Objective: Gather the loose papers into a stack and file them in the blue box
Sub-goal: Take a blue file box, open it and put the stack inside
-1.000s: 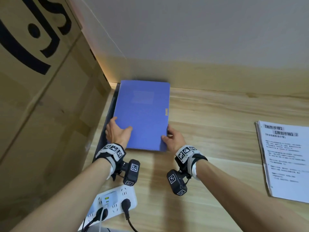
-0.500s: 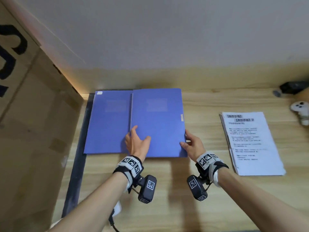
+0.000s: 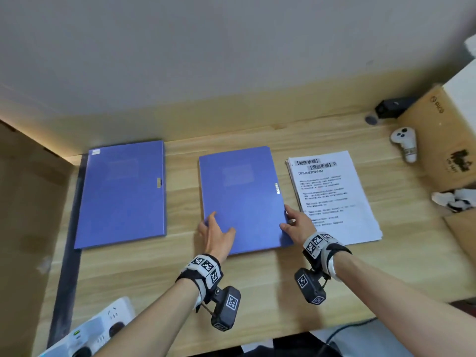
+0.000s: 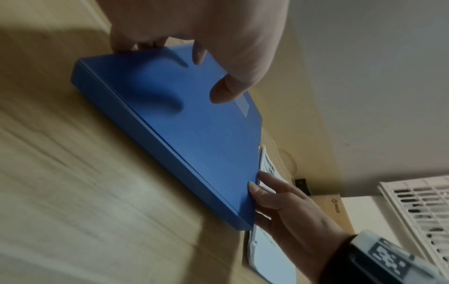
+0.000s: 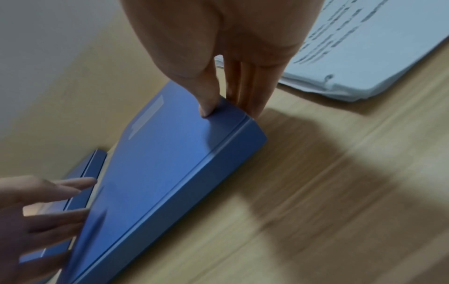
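Note:
A closed blue file box (image 3: 242, 199) lies flat on the wooden desk (image 3: 257, 292), held at both sides of its near end. My left hand (image 3: 219, 225) grips its left edge, thumb on the lid and fingers curled over the side (image 4: 201, 63). My right hand (image 3: 291, 217) pinches the near right corner, thumb on top and fingers down the side (image 5: 223, 100). A stack of printed papers (image 3: 332, 197) lies just right of the box, close to my right hand. A second blue box (image 3: 121, 194) rests further left.
A large cardboard carton (image 3: 25, 202) walls the left side, and a white power strip (image 3: 95, 328) sits at the near left. At the far right are a white controller (image 3: 404, 143), a black device (image 3: 391, 106) and a cardboard box (image 3: 443, 135).
Both hands have slid the held blue box rightward off the other box to sit beside the papers. The head view has swung right with it.

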A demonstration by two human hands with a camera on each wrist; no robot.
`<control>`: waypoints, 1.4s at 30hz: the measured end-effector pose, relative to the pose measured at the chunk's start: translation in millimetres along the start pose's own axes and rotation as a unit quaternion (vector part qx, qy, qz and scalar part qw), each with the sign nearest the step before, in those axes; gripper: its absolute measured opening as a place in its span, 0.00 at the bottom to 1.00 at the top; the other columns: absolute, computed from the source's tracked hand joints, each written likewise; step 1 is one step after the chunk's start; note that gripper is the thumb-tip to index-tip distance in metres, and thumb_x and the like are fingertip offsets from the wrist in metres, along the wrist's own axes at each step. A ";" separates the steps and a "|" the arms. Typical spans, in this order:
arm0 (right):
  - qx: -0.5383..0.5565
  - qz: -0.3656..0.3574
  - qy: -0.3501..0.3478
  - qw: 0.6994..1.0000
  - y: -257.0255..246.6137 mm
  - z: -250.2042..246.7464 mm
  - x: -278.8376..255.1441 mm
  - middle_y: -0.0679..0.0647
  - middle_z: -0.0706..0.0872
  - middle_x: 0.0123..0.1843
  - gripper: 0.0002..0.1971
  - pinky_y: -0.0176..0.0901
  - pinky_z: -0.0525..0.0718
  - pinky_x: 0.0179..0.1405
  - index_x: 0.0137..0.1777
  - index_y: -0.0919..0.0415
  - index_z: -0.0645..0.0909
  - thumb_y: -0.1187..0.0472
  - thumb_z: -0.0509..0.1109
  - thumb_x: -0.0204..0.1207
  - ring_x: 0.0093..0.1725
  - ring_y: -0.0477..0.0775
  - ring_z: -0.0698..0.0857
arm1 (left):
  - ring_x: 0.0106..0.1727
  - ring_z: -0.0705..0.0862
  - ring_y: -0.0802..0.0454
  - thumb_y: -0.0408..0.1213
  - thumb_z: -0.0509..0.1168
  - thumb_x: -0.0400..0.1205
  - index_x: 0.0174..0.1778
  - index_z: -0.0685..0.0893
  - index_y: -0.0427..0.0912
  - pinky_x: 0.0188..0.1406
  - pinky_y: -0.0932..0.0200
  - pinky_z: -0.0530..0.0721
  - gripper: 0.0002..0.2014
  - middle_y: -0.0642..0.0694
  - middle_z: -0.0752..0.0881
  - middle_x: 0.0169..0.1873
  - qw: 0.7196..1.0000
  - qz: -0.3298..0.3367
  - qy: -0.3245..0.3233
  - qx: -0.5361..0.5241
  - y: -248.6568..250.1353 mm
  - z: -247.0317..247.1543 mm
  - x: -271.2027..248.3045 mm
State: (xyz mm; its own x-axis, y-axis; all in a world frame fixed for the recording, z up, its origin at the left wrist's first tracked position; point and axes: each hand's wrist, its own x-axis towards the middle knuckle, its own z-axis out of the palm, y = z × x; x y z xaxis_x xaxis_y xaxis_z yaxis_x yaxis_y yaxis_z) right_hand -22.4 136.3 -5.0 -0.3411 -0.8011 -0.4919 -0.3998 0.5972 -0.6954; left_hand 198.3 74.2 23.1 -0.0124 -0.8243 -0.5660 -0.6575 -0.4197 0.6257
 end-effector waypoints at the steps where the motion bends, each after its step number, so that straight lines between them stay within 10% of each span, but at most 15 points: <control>1: -0.019 0.006 0.002 1.000 3.4 -3.6 -1.4 0.49 0.87 0.50 0.29 0.44 0.81 0.60 0.75 0.49 0.76 0.70 0.69 0.75 0.50 0.51 0.84 | 0.76 0.67 0.38 0.40 0.65 0.79 0.80 0.64 0.48 0.75 0.50 0.69 0.32 0.38 0.60 0.78 0.999 -0.002 -0.003 0.045 -0.2 4.9 -3.1; 6: -0.125 0.008 -0.012 0.992 9.9 -22.0 1.2 0.60 0.89 0.49 0.13 0.51 0.85 0.49 0.52 0.56 0.88 0.65 0.65 0.72 0.49 0.64 0.87 | 0.83 0.57 0.36 0.49 0.60 0.80 0.83 0.60 0.50 0.79 0.47 0.65 0.34 0.33 0.53 0.82 0.962 0.013 -0.037 0.271 -1.6 16.4 -13.1; 10: -0.036 0.012 0.021 0.999 12.4 -36.3 7.4 0.57 0.90 0.56 0.14 0.50 0.83 0.63 0.61 0.60 0.86 0.65 0.67 0.76 0.57 0.58 0.87 | 0.87 0.44 0.41 0.46 0.57 0.80 0.77 0.70 0.41 0.81 0.44 0.61 0.28 0.36 0.44 0.86 0.914 0.104 -0.025 0.391 25.4 29.3 -14.7; 15: 0.043 -0.023 0.024 0.999 20.7 -64.8 11.2 0.52 0.87 0.56 0.14 0.53 0.84 0.62 0.60 0.59 0.86 0.68 0.65 0.78 0.54 0.55 0.86 | 0.68 0.78 0.36 0.45 0.57 0.81 0.64 0.75 0.38 0.60 0.48 0.75 0.19 0.38 0.78 0.68 0.903 0.121 -0.103 0.400 85.9 72.0 -16.3; 20: 0.055 -0.022 0.035 0.998 40.1 -88.5 14.7 0.48 0.86 0.53 0.12 0.58 0.85 0.60 0.54 0.53 0.86 0.68 0.66 0.77 0.54 0.55 0.87 | 0.45 0.81 0.39 0.49 0.59 0.80 0.36 0.75 0.42 0.41 0.56 0.75 0.15 0.41 0.83 0.42 0.889 0.094 -0.119 0.432 117.1 110.2 -5.0; 35: 0.051 0.001 0.026 0.998 71.4 -107.3 23.7 0.48 0.89 0.55 0.11 0.53 0.86 0.58 0.54 0.51 0.86 0.64 0.66 0.79 0.53 0.51 0.86 | 0.33 0.80 0.43 0.58 0.72 0.67 0.29 0.74 0.43 0.26 0.60 0.70 0.22 0.46 0.80 0.31 0.951 -0.010 -0.067 0.301 137.6 122.7 39.5; 42: 0.033 -0.030 -0.009 0.999 46.5 -95.3 24.2 0.47 0.87 0.50 0.12 0.56 0.87 0.56 0.53 0.52 0.86 0.66 0.64 0.78 0.49 0.54 0.88 | 0.27 0.64 0.43 0.31 0.61 0.69 0.24 0.65 0.45 0.26 0.58 0.64 0.12 0.44 0.66 0.23 0.930 0.066 -0.040 0.360 112.5 92.8 29.6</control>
State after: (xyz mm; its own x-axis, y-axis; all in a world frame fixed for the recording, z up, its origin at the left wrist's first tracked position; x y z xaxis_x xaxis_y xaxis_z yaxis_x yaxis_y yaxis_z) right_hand -130.3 148.6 0.7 -0.3025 -0.8359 -0.4580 -0.3618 0.5453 -0.7562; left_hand 54.1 37.8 27.0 -0.1656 -0.8073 -0.5664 -0.9798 0.0691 0.1879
